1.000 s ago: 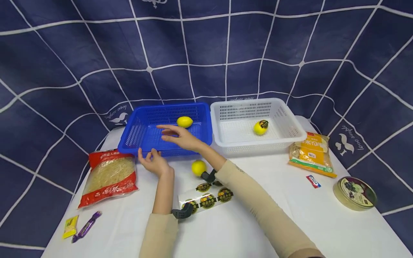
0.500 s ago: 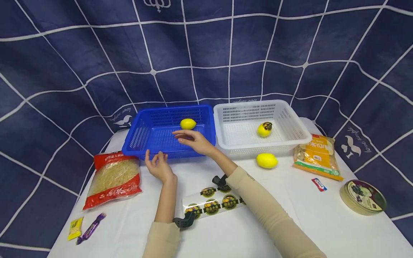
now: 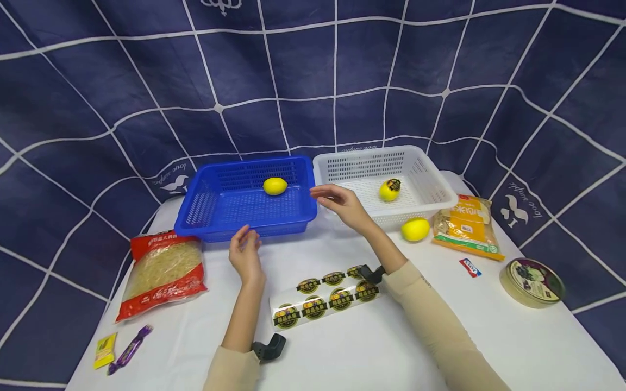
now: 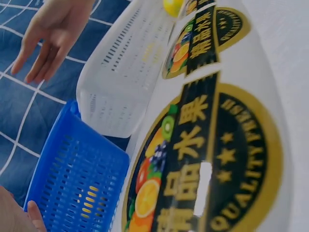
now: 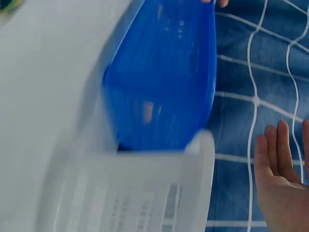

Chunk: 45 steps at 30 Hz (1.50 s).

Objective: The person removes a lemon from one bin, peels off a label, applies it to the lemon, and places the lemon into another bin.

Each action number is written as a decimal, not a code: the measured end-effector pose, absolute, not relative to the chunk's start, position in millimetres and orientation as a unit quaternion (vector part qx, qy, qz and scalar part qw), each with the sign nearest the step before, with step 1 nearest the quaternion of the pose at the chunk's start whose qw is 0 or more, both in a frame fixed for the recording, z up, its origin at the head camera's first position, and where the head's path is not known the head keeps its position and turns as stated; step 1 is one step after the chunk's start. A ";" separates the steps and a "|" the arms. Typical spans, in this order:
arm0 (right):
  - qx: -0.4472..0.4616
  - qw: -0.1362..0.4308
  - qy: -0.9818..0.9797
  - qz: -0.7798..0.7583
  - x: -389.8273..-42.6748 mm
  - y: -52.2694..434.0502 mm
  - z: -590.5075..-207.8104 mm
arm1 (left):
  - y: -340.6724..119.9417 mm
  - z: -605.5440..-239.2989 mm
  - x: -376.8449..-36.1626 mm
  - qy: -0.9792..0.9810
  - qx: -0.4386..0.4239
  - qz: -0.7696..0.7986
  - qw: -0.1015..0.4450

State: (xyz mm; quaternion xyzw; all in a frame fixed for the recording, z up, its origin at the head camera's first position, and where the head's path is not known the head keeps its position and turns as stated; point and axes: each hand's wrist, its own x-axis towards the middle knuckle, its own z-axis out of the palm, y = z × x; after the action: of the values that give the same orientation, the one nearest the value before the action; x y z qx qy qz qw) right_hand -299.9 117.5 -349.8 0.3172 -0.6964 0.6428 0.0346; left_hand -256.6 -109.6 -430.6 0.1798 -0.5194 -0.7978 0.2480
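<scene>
In the head view the right hand hovers with straight, relaxed fingers over the seam where the blue basket meets the white basket, holding nothing. The left hand rests on the white worktop just in front of the blue basket's near rim, fingers loosely raised and empty, fingertips close to the rim. One lemon lies inside the blue basket toward its back wall; a lemon with a dark sticker lies in the white basket; a third, loose lemon sits on the worktop just in front of the white basket, beside a yellow food packet. A sheet of round fruit stickers lies between the two forearms. A red noodle bag lies at the left and a round tin at the right. In the left wrist view the sticker sheet fills the frame at close range, with the blue basket, the white basket and the open right hand beyond it. In the right wrist view, which is blurred, the blue basket and white basket stand side by side, touching, and the right hand's flat palm shows at the edge.
</scene>
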 end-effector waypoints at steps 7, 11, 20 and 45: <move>0.284 0.049 -0.724 0.627 -281.7 178.5 -362.2 | -118.2 -433.3 -239.1 -0.596 0.121 -0.775 0.173; 0.259 0.075 -0.743 0.613 -269.2 217.8 -372.5 | -129.3 -437.9 -224.7 -0.626 0.104 -0.764 0.117; 0.161 0.124 -0.829 0.521 -243.5 273.3 -394.0 | -153.5 -450.4 -200.5 -0.676 0.081 -0.730 0.060; 0.085 0.129 -0.908 0.390 -264.8 326.7 -456.1 | -171.9 -475.5 -191.5 -0.764 -0.112 -0.633 -0.060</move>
State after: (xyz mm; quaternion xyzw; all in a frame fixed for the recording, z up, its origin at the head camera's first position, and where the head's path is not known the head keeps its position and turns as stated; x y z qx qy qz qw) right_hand -264.8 326.7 -456.1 0.0850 -0.9079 0.3896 0.1292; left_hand -191.5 -171.9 -475.5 -0.1115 -0.7641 -0.6325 -0.0604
